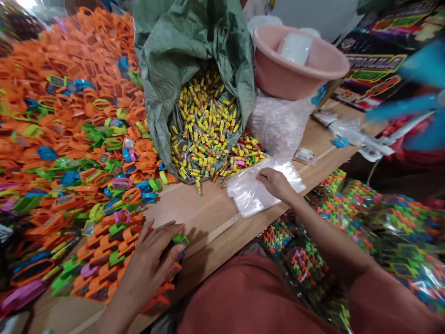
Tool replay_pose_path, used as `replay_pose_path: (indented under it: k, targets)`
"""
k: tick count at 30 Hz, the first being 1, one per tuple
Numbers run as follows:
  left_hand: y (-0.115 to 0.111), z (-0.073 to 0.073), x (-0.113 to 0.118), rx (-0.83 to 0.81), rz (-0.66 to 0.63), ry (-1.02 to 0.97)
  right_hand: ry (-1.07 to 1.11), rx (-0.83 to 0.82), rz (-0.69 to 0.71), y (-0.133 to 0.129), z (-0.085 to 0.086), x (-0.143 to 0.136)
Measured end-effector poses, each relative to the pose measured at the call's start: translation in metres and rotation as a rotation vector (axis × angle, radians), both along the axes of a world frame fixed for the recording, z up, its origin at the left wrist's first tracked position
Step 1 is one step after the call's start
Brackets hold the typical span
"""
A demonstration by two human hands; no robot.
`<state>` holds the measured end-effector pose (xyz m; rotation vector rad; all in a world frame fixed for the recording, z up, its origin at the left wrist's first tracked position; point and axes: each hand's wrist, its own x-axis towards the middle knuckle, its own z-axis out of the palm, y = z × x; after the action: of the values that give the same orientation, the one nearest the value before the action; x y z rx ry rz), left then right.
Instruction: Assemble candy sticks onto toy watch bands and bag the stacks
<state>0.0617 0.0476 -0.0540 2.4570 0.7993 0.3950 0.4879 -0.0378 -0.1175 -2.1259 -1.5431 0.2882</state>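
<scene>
My left hand [156, 253] rests over the near right end of rows of orange, green and pink toy watches [104, 260], fingers spread, with a small green watch [180, 238] under its fingertips. Over a stack of clear plastic bags [248, 195] on the wooden table is my right hand [276, 183], its thumb and fingers pinched together at the upper part of the stack. Whether a bag edge is between those fingers is too small to tell. Behind the bags, small yellow-capped pieces [205, 130] spill from a green sack [160, 83].
A big heap of mostly orange watches [69, 69] covers the left. Behind the bags stand a full clear sack [278, 123] and a pink basin [288, 74]. A blue-bladed fan [417, 102] is at right; filled bags [347, 208] lie below the table edge [222, 246].
</scene>
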Motion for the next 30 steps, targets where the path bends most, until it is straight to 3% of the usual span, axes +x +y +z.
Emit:
replay_pose_path:
  k: [4,10,14,17,21,24,27,29,30]
  targets:
    - [0.004,0.007,-0.004,-0.12,0.066,-0.079,0.004,0.136,-0.047,0.043,0.035,0.003]
    - [0.016,0.01,0.007,-0.301,0.274,-0.167,0.22,0.387,-0.103,0.123,0.084,-0.024]
    - [0.013,0.02,0.039,-0.622,0.297,-0.353,0.31,0.529,-0.038,0.166,0.107,-0.061]
    - [0.011,0.027,0.063,-0.867,0.342,-0.51,0.5,0.603,0.046,0.188,0.121,-0.097]
    - [0.019,0.031,0.077,-0.991,0.395,-0.696,0.693,0.677,0.139,0.2,0.134,-0.144]
    - [0.029,0.037,0.068,-0.779,0.586,-0.834,0.702,0.703,0.171,0.203,0.138,-0.169]
    - [0.027,0.048,0.047,-0.245,0.921,-0.921,0.745,0.698,0.18,0.207,0.139,-0.182]
    - [0.017,0.054,0.033,-0.017,0.97,-0.871,0.791,0.682,0.182,0.211,0.138,-0.186]
    - [0.01,0.055,0.028,-0.021,0.934,-0.823,0.811,0.676,0.183,0.213,0.138,-0.189]
